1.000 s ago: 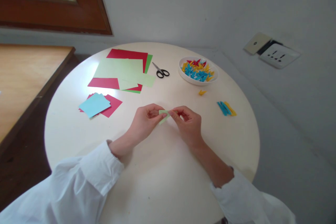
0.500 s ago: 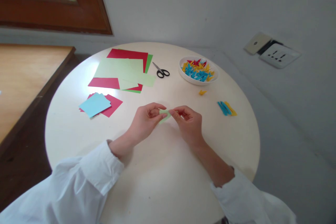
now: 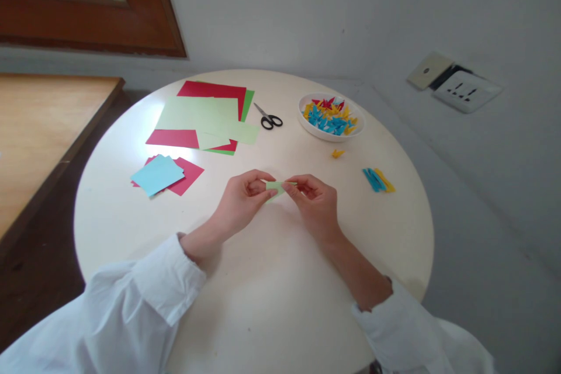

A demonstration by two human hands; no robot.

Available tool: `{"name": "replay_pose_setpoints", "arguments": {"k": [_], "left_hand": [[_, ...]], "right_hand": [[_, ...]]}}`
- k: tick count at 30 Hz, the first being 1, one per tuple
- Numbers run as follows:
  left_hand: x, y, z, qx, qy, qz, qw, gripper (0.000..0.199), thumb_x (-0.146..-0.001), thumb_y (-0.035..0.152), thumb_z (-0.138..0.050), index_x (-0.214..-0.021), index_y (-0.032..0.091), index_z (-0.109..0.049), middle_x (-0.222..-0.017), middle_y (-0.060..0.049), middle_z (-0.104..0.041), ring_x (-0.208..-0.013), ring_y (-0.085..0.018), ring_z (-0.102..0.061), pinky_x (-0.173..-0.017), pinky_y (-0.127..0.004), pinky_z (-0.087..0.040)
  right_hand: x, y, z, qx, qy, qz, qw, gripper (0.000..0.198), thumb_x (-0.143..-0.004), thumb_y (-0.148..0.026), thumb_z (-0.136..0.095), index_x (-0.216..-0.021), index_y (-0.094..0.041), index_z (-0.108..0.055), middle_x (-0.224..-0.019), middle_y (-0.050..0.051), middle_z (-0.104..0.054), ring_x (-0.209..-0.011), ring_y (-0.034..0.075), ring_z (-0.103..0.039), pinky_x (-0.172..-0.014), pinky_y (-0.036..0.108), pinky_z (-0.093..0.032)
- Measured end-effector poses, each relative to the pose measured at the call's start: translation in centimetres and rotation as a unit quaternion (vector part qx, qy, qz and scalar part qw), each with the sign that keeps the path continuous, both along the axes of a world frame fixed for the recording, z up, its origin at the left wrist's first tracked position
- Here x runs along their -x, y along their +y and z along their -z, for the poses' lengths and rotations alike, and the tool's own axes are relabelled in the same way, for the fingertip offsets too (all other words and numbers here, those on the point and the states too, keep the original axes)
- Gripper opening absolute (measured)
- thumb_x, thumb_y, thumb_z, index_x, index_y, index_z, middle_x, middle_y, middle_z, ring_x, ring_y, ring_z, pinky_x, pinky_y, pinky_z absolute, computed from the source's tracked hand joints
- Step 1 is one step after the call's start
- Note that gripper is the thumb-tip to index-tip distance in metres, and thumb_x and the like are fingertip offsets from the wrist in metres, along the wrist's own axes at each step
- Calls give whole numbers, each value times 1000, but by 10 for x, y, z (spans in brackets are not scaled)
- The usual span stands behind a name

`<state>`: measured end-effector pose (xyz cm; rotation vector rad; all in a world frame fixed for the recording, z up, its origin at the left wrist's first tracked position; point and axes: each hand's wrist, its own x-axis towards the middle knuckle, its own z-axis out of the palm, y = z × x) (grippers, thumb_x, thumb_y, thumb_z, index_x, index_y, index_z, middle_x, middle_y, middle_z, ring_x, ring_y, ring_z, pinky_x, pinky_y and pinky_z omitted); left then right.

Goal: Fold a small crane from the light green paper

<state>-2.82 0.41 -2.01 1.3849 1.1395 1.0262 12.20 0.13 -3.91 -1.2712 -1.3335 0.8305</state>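
Observation:
A small folded piece of light green paper is held between my two hands above the middle of the table. My left hand pinches its left side between thumb and fingers. On the other side, my right hand grips the right part with thumb and index finger. The fingertips hide part of the paper, so its full shape cannot be made out. Beyond my right hand, a single yellow folded paper bird lies on the table.
On the round white table, a white dish holds several paper cranes. Black-handled scissors lie beside coloured paper sheets. Cut squares are piled at left, folded blue and yellow strips at right. A wall stands behind.
The green paper has tilted slightly in my fingers, and its upper edge now looks straighter and flatter between them. Both hands have barely moved and keep their pinch.

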Motion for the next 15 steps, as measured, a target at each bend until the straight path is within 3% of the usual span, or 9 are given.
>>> {"name": "replay_pose_setpoints", "arguments": {"k": [6, 11, 15], "left_hand": [[-1, 0, 0, -4, 4, -5, 1000, 20, -69, 30, -65, -79, 15, -59, -46, 10, -32, -41, -5, -29, -40, -19, -21], [0, 3, 7, 20, -1, 36, 999, 23, -74, 35, -61, -72, 13, -62, -60, 0, -56, -52, -8, -48, -47, -20, -33], [0, 5, 11, 17, 15, 40, 999, 26, -77, 35, -58, -66, 13, -63, -66, -3, -63, -58, -11, -53, -52, -22, -37]], "right_hand": [[0, 1, 0, -2, -10, 9, 1000, 17, -69, -36, -68, -65, -19, -66, -63, 0, -65, -57, 12, -52, -57, 26, -42], [0, 2, -1, -8, 19, 19, 1000, 17, -70, -34, -66, -65, -18, -66, -61, 0, -64, -57, 12, -53, -57, 26, -44], [-1, 2, -1, -12, 25, 28, 999, 17, -70, -34, -67, -66, -18, -66, -62, 0, -65, -58, 12, -55, -57, 26, -45]]}}
